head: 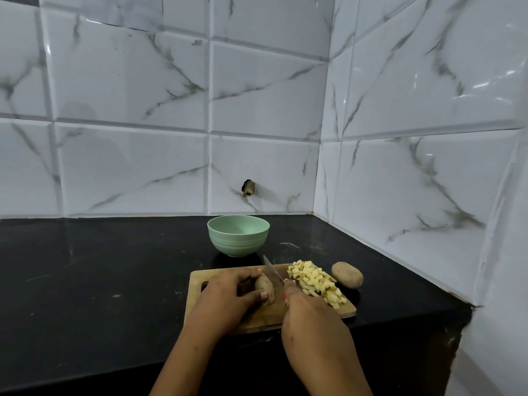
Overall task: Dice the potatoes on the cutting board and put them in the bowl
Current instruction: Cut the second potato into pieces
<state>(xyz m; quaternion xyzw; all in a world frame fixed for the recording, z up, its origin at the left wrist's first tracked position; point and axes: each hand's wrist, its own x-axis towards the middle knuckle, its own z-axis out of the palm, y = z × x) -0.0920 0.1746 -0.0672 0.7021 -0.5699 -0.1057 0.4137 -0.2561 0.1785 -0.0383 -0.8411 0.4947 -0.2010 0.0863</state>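
A glossy black countertop [85, 267] fills the lower part of the scene and ends at a corner on the far right. White wall tiles [128, 81] with grey marble veining cover the far wall and the right wall above it. Low on the far wall, a small dark hole [248, 188] breaks one tile.

— What sort of place is this?

— A home kitchen corner. Glossy white marble-look wall tiles [265, 90] meet above a black stone table [100, 267].

— What else shows it?

— A wooden cutting board [228, 274] with diced potato [315, 281], a knife [273, 271], a whole potato [347, 274] and a green bowl [238, 236].
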